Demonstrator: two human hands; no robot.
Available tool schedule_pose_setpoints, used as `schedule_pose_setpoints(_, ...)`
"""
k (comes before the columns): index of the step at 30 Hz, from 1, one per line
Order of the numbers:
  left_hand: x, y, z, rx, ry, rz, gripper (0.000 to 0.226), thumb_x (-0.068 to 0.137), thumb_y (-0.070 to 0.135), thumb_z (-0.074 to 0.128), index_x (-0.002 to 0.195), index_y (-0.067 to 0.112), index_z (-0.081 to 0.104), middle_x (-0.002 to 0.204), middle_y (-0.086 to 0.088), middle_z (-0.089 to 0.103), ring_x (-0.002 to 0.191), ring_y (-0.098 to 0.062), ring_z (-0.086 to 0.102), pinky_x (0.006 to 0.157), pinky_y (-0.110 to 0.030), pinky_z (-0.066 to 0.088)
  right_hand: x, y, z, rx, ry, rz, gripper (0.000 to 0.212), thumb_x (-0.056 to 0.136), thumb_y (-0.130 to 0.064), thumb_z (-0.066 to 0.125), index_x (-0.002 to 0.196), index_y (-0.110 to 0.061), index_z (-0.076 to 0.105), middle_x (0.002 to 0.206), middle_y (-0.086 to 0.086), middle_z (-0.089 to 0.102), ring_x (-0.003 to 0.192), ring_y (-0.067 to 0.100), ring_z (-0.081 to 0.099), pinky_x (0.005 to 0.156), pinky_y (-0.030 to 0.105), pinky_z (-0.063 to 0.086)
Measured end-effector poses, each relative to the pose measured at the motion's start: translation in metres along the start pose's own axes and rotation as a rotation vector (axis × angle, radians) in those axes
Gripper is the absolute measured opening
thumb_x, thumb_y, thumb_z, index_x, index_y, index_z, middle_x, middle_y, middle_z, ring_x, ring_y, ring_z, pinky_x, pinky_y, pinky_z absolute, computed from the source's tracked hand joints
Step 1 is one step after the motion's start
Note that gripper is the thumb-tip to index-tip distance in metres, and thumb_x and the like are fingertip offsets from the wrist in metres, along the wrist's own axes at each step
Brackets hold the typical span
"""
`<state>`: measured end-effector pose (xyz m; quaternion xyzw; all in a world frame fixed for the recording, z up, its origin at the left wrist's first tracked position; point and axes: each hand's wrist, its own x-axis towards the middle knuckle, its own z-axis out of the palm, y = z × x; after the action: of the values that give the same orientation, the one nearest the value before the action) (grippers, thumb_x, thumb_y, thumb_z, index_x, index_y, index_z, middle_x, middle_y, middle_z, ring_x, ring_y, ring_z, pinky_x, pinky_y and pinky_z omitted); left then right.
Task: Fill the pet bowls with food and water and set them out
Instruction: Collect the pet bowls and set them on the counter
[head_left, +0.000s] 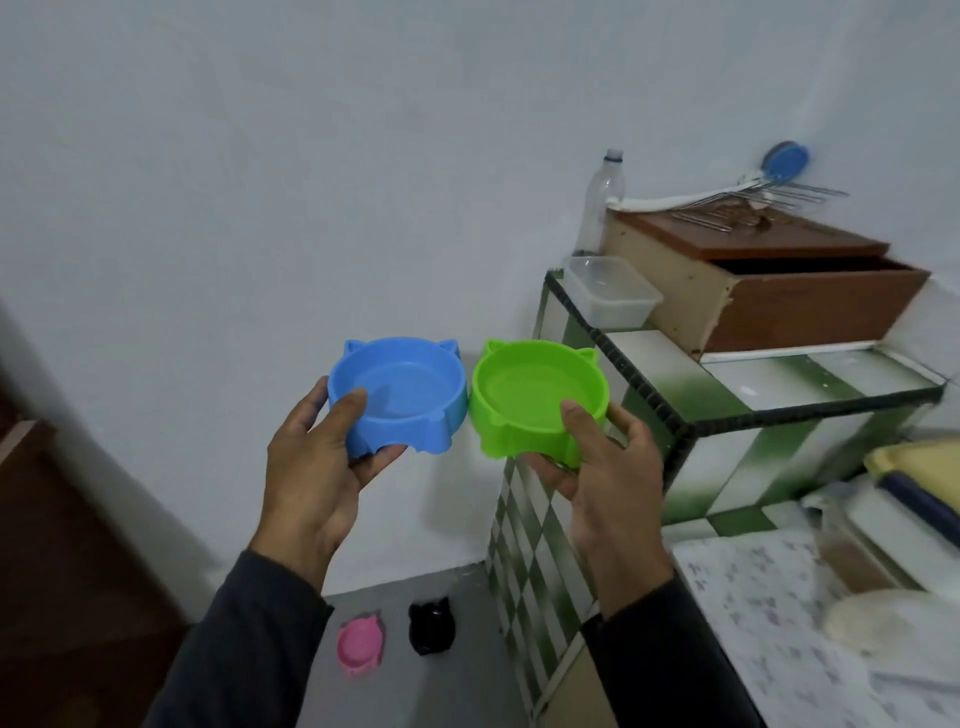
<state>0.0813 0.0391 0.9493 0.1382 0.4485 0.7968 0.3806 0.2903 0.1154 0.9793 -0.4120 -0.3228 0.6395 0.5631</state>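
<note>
At mid-frame, the left hand (317, 467) grips a blue bowl (397, 395) and the right hand (597, 483) a green bowl (537, 397), thumbs over rims, held level, probably for filling; pink bowl (360, 644) and black bowl (431, 626) wait on the floor (467, 675) below

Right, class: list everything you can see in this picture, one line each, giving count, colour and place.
blue bowl: one, blue, held in left hand
green bowl: one, green, held in right hand
pink bowl: one, pink, on floor
black bowl: one, black, on floor beside pink
plastic tub: one, clear, on tiled counter
bottle: one, clear, behind tub
wooden box: one, brown, on counter
left hand: one, gripping blue bowl
right hand: one, gripping green bowl
</note>
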Motion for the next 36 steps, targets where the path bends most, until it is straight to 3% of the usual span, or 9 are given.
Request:
schedule_pose_setpoints(7, -0.021, 0.004, 0.009, 0.022, -0.170, -0.099, 0.047, 0.096, 0.015, 0.070, 0.142, 0.021, 0.060, 0.132, -0.003, 0.068, 0.106, -0.022, 0.075, 0.079, -0.045, 0.064, -0.055, -0.015, -0.022, 0.037, 0.142, -0.088, 0.049, 0.088, -0.016, 0.077, 0.132, -0.015, 0.054, 0.120, 0.008, 0.062, 0.103, 0.031, 0.068, 0.066, 0.044, 0.063)
schedule_pose_setpoints(19, -0.104, -0.028, 0.023, 0.101, -0.447, -0.287, 0.046, 0.095, 0.017, 0.070, 0.140, 0.022, 0.062, 0.140, -0.003, 0.058, 0.121, -0.029, 0.065, 0.078, -0.047, 0.064, -0.181, -0.022, -0.100, 0.122, 0.476, -0.213, 0.052, 0.089, -0.014, 0.076, 0.135, -0.017, 0.051, 0.118, 0.013, 0.064, 0.095, 0.027, 0.073, 0.065, 0.040, 0.062)
schedule_pose_setpoints(25, -0.172, -0.052, 0.041, 0.139, -0.599, -0.381, 0.040, 0.097, 0.017, 0.067, 0.136, 0.024, 0.064, 0.140, -0.003, 0.055, 0.120, -0.028, 0.062, 0.072, -0.042, 0.063, -0.248, -0.037, -0.153, 0.129, 0.653, -0.294, 0.053, 0.090, -0.014, 0.077, 0.136, -0.014, 0.051, 0.118, 0.016, 0.064, 0.096, 0.028, 0.073, 0.062, 0.039, 0.062)
schedule_pose_setpoints(30, -0.240, -0.074, 0.054, 0.133, -0.722, -0.480, 0.044, 0.098, 0.018, 0.067, 0.140, 0.027, 0.062, 0.142, 0.000, 0.059, 0.120, -0.026, 0.065, 0.078, -0.047, 0.063, -0.308, -0.049, -0.203, 0.160, 0.780, -0.348, 0.053, 0.090, -0.013, 0.076, 0.136, -0.015, 0.051, 0.118, 0.015, 0.063, 0.100, 0.031, 0.071, 0.063, 0.040, 0.062)
schedule_pose_setpoints(36, -0.343, -0.102, 0.067, 0.146, -0.840, -0.573, 0.046, 0.097, 0.016, 0.066, 0.142, 0.025, 0.059, 0.139, -0.003, 0.063, 0.119, -0.027, 0.067, 0.068, -0.042, 0.063, -0.392, -0.064, -0.271, 0.188, 0.928, -0.406, 0.053, 0.090, -0.010, 0.075, 0.136, -0.015, 0.050, 0.115, 0.015, 0.063, 0.097, 0.031, 0.071, 0.062, 0.040, 0.062)
